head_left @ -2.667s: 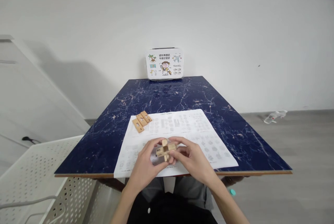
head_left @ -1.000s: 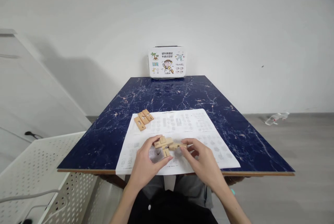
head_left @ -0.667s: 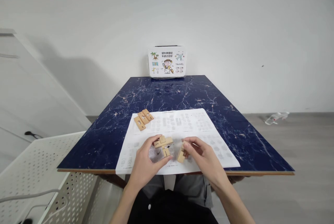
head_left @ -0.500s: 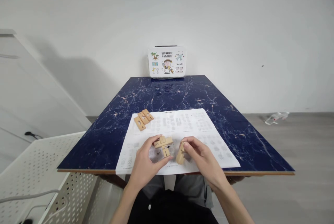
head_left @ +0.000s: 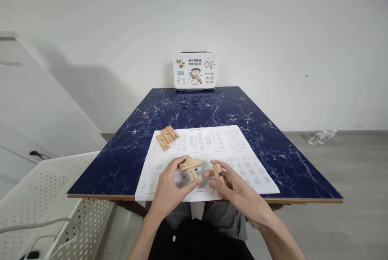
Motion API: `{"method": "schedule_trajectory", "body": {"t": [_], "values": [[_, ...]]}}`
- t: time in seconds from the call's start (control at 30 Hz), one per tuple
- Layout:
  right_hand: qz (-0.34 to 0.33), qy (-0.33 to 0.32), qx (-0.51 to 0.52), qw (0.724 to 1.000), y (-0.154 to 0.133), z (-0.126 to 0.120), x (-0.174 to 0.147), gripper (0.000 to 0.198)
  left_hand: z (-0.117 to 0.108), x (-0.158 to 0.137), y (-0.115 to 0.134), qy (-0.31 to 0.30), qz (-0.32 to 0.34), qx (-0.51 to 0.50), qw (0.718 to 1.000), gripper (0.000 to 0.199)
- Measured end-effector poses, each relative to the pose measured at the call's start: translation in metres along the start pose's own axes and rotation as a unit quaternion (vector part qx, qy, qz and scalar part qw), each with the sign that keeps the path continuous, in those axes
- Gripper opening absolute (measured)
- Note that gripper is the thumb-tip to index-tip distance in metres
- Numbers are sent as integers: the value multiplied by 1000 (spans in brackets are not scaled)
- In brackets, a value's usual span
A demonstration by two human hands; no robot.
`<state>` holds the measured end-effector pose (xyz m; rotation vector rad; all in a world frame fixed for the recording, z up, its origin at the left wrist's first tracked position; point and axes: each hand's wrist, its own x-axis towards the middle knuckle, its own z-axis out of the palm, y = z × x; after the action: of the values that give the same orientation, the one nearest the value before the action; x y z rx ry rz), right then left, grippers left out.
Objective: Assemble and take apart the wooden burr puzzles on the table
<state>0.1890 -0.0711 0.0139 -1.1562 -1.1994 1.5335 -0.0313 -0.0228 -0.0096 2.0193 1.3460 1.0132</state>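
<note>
My left hand (head_left: 171,185) pinches a cluster of joined wooden puzzle blocks (head_left: 190,166), marked with dark figures, between thumb and fingers above the printed sheet. Held in my right hand (head_left: 233,187) is a single notched wooden block (head_left: 218,171), tilted, with its lower end partly covered by the thumb. A gap separates the block from the cluster. On the sheet's far left corner lie several flat wooden pieces (head_left: 166,137) side by side, with slots and printed numbers. Under both hands spreads the white instruction sheet (head_left: 200,147), covered in faint diagrams.
The table (head_left: 194,110) has a dark blue marbled top. At its far edge a white cartoon-printed case (head_left: 195,71) leans near the wall. A white perforated rack (head_left: 60,179) with cables stands at the left. Clear plastic packaging (head_left: 321,137) lies on the floor at right.
My right hand has turned the notched block and shifted it slightly right, its fingers regripping. The left hand and its cluster have stayed almost still.
</note>
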Motion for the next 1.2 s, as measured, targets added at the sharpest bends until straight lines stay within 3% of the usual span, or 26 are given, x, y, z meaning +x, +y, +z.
{"method": "schedule_trajectory", "body": {"t": [0.13,0.23,0.5,0.67,0.8,1.03,1.2], "values": [[-29,-38,-40,998,0,-1,-2,44,-1,0,1,-3,-2,0,1000,58],[-60,-31,-131,989,0,-1,-1,32,-1,0,2,0,1,2,1000,58],[-117,36,-362,924,3,1,3,25,-1,1,3,3,8,-2,1000,58],[-105,33,-391,914,8,1,5,20,-1,0,4,-4,-2,2,1000,60],[-135,53,-424,894,6,2,7,14,-1,0,2,-3,1,0,1000,60],[-203,47,-424,881,4,4,7,24,-1,0,4,-13,-4,-9,1000,58],[-185,63,-429,882,11,3,10,22,-1,-1,3,-20,9,-5,1000,61]]}}
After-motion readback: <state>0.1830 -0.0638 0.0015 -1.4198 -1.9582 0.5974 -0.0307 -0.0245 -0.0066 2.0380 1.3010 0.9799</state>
